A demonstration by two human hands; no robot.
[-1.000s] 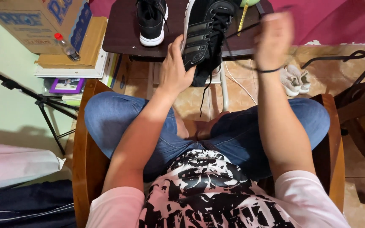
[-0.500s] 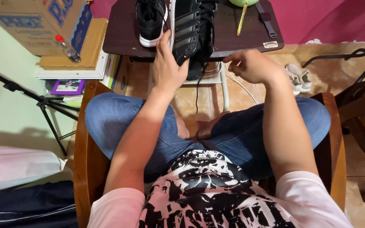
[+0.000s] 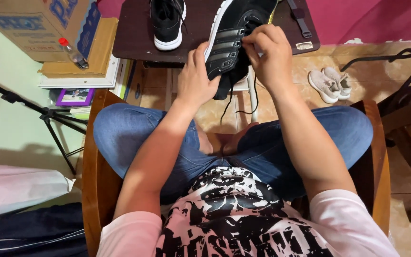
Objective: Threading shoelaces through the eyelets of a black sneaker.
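Dark wooden table [image 3: 134, 33], tiled floor [image 3: 376, 71], cardboard box [image 3: 29, 24], tripod [image 3: 48, 116]

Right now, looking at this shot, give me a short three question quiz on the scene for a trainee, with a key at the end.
1. True or false: the left hand grips the black sneaker from its side.
2. Multiple choice: where is the second black sneaker? A) on the floor B) on the dark table C) on the person's lap
3. Short answer: what are the right hand fingers pinching at?

Key
1. True.
2. B.
3. The laces at the top of the held sneaker; loose lace ends hang below it.
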